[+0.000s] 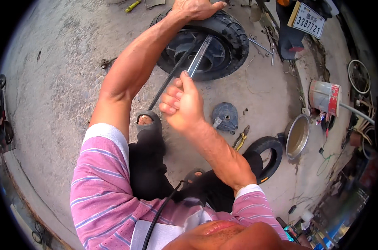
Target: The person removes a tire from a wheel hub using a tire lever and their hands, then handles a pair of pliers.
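Gripping shiny flat steel lever [200,56] in R hand [184,102] w/ fingers curled round near end; pointing it into black knobby-tyred wheel [217,53], flat on grey concrete ground [68,62] ahead of grey-sandalled L foot [146,120]. Resting L hand [197,9] at wheel's far edge; can't tell finger spread, cut off at top.

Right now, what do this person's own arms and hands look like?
The left hand and right hand are bare, with no glove or watch showing. The forearms are uncovered too, below short pink fabric sleeves with thin blue-and-white stripes, each ending in a white cuff.
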`<move>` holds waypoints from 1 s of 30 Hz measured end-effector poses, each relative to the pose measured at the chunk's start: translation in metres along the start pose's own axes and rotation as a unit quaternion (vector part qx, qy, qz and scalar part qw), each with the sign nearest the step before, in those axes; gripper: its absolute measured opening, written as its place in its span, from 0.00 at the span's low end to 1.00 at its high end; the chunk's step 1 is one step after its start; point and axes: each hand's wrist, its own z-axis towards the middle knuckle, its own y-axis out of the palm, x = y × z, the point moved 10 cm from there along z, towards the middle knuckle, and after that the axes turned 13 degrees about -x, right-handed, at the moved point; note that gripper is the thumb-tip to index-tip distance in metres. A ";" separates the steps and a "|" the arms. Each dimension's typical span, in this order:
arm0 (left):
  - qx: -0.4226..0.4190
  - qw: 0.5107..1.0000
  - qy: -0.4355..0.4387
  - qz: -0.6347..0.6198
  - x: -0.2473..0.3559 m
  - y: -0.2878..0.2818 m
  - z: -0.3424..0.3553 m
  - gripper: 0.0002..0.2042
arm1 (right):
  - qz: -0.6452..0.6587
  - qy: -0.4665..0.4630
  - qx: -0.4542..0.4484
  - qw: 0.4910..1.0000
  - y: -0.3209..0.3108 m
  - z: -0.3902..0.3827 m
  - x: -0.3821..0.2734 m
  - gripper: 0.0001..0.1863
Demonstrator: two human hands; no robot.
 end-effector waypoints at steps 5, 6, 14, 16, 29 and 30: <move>-0.003 1.000 0.016 0.002 -0.006 0.003 0.002 0.36 | -0.043 -0.054 0.006 0.998 -0.039 0.039 0.020 0.22; -0.006 1.000 0.029 0.002 -0.003 0.002 0.003 0.36 | -0.112 -0.079 0.007 0.991 -0.064 0.051 0.016 0.24; -0.022 0.998 0.048 -0.021 -0.009 0.005 0.001 0.36 | -0.486 0.000 0.017 0.874 -0.189 0.017 -0.133 0.29; -0.010 0.999 0.047 -0.014 -0.009 0.001 0.001 0.36 | -0.443 0.037 -0.005 0.896 -0.171 0.008 -0.115 0.30; -0.069 0.994 0.044 -0.074 -0.008 0.008 0.002 0.32 | -0.492 -0.015 0.028 0.870 -0.184 0.014 -0.125 0.26; -0.055 0.996 0.047 -0.046 -0.006 0.005 0.000 0.32 | -0.529 0.033 -0.011 0.848 -0.185 0.006 -0.154 0.26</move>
